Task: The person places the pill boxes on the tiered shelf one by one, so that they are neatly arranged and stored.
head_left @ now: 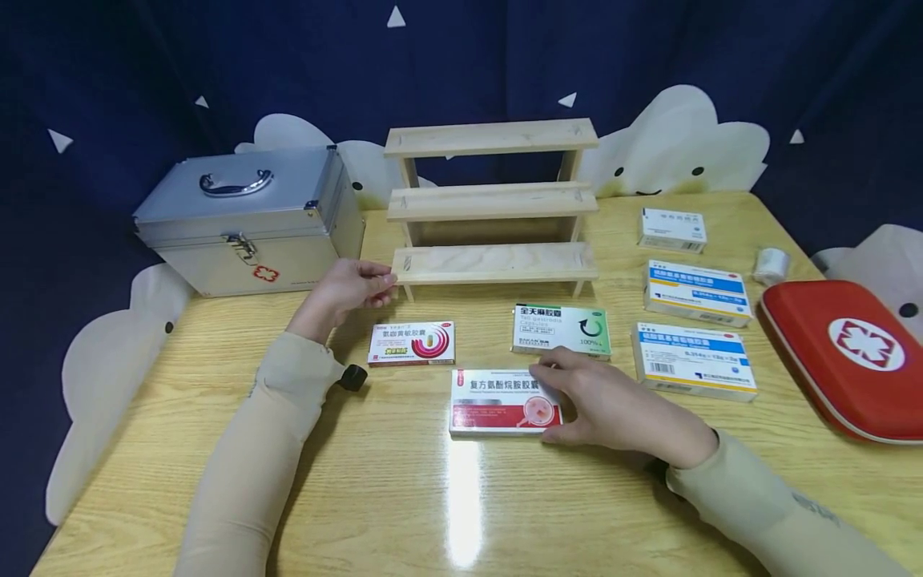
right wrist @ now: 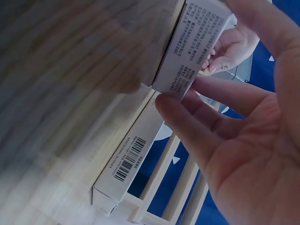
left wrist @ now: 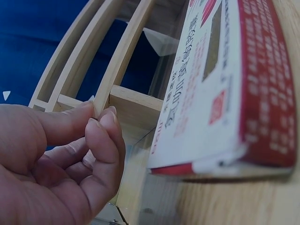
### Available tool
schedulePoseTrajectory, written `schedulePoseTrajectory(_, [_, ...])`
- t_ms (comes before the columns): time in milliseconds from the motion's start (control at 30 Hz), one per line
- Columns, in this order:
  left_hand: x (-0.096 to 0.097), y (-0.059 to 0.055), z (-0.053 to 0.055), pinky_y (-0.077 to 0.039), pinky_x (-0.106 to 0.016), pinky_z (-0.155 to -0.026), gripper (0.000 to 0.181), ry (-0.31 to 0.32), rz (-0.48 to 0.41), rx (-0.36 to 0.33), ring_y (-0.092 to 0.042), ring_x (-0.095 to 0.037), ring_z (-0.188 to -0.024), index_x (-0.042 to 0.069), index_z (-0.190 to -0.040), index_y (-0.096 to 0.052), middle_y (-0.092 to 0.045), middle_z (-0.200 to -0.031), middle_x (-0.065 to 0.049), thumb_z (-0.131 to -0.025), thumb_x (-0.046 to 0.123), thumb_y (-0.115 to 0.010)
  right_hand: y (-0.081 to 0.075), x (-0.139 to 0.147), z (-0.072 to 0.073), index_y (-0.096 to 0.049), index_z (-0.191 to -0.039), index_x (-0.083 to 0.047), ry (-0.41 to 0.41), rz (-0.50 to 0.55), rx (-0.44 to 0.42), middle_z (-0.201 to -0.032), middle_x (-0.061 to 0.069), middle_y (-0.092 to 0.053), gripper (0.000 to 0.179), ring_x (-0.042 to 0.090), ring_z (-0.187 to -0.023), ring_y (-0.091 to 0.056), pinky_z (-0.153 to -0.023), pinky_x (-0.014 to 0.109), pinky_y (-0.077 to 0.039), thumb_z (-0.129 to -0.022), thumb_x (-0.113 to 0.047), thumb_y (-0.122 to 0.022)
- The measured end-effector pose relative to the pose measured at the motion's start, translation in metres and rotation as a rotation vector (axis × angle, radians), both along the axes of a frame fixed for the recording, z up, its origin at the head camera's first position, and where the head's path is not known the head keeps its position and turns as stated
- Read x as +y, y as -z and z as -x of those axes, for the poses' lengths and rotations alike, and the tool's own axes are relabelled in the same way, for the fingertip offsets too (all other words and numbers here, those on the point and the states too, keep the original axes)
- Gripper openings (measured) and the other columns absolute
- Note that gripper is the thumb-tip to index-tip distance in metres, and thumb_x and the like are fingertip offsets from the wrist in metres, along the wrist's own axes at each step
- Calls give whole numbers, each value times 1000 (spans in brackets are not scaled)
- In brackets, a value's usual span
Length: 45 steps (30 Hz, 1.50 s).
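Since dark blue curtain (head_left: 469, 64) with white triangles fills the whole back, with pale cloud shapes (head_left: 674, 148) along the bottom, the room past it isn't visible. Yellowish wood table (head_left: 375, 497) takes up the rest, grain showing, with a bright streak of glare near the middle front.

Biggest thing on it is the silvery metal case (head_left: 248, 224), back left, lid down, handle on top. Next to it, a three-tier wooden shelf (head_left: 493, 200); the left hand (head_left: 356, 287) has thumb and fingers pinching the left end of its lowest tier. Over at the right edge sits a red zip pouch (head_left: 840, 361) with a white emblem.

Then the boxes. Right hand (head_left: 613, 401) grips the right end of the red-and-white box (head_left: 505, 405), thumb and fingers on opposite edges, front middle of the table. Can't tell if it's fully resting on the wood. Nearer blue-and-white box (head_left: 695, 365) and farther blue-and-white box (head_left: 695, 292) lie left of the pouch. Green-and-white box (head_left: 561, 330) is kinda in the way, between the held box and shelf; pink-and-white box (head_left: 413, 343) lies just beside the left hand. Smallest stuff: small white box (head_left: 672, 230) and a white roll (head_left: 771, 265), back right.
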<state>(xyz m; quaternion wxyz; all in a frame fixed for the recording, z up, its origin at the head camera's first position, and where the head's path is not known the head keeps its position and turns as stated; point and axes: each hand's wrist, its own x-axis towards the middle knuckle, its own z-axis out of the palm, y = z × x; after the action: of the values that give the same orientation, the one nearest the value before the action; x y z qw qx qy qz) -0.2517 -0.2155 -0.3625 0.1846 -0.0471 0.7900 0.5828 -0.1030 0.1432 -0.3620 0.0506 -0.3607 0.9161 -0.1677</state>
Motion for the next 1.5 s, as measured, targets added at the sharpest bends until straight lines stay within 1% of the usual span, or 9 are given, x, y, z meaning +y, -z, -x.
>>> schedulePoseTrajectory(167, [0, 0, 0, -56, -21, -71, 36, 9, 0, 1, -64, -17, -82, -9, -133, -51, -60, -119, -28, -102, 8, -56, -2, 1, 2, -61, -132, -1, 21, -13, -53, -124, 9, -56, 80, 23, -104, -57, -93, 42, -51, -67, -37, -91])
schedulePoseTrajectory(300, [-1, 1, 1, -55, -20, -70, 38, 17, -5, 0, -64, -17, -81, -11, -134, -50, -60, -118, -28, -102, 8, -56, -7, 2, 2, -62, -131, -2, 27, -11, -63, -121, 5, -56, 80, 18, -101, -55, -90, 38, -52, -65, -35, -91])
schedulePoseTrajectory(400, [-1, 1, 1, -55, -19, -69, 38, 16, -8, 1, -64, -16, -80, -11, -133, -50, -60, -118, -28, -102, 8, -56, -14, 4, 4, -62, -132, -3, 29, -1, -62, -117, 1, -55, 80, 14, -97, -53, -83, 33, -52, -64, -34, -91])
schedulePoseTrajectory(567, [-1, 2, 1, -55, -20, -70, 37, 16, -3, 4, -65, -18, -82, -11, -133, -51, -61, -117, -28, -102, 8, -56, -32, 8, 12, -62, -132, -3, 34, 18, -55, -117, 1, -55, 80, 14, -95, -54, -76, 31, -52, -64, -32, -93])
schedulePoseTrajectory(800, [-2, 2, 1, -57, -25, -75, 35, 9, -4, 4, -65, -19, -82, -9, -132, -52, -62, -116, -27, -102, 8, -57, -66, 15, 30, -62, -132, -6, 53, 10, -20, -121, 5, -55, 78, 20, -96, -58, -75, 33, -52, -65, -33, -93])
schedulePoseTrajectory(967, [-2, 2, 1, -56, -26, -76, 34, 8, -3, 3, -64, -18, -80, -8, -131, -53, -62, -115, -26, -101, 8, -57, -90, 20, 49, -63, -130, -4, 32, 14, 26, -119, 6, -57, 76, 18, -92, -56, -74, 34, -51, -67, -33, -93])
schedulePoseTrajectory(1167, [-2, 1, 2, -56, -24, -74, 35, 2, 3, -8, -64, -20, -83, -8, -131, -53, -62, -115, -26, -101, 9, -57, -119, 20, 79, -63, -131, -4, 61, -38, 69, -114, 8, -56, 76, 21, -89, -53, -69, 35, -47, -68, -34, -92])
schedulePoseTrajectory(1333, [-2, 2, 2, -56, -24, -74, 36, 1, 1, -14, -64, -23, -86, -7, -133, -52, -63, -115, -25, -101, 10, -58, -143, 15, 110, -59, -135, -3, 106, -90, 49, -117, 11, -56, 76, 28, -99, -54, -76, 39, -49, -73, -37, -88])
schedulePoseTrajectory(1500, [-2, 3, 2, -56, -25, -75, 35, -5, -7, -21, -64, -23, -86, -7, -131, -53, -62, -115, -26, -101, 9, -58, -167, 3, 144, -55, -139, -2, 126, -149, 26, -117, 13, -54, 78, 30, -102, -51, -80, 39, -49, -77, -40, -85])
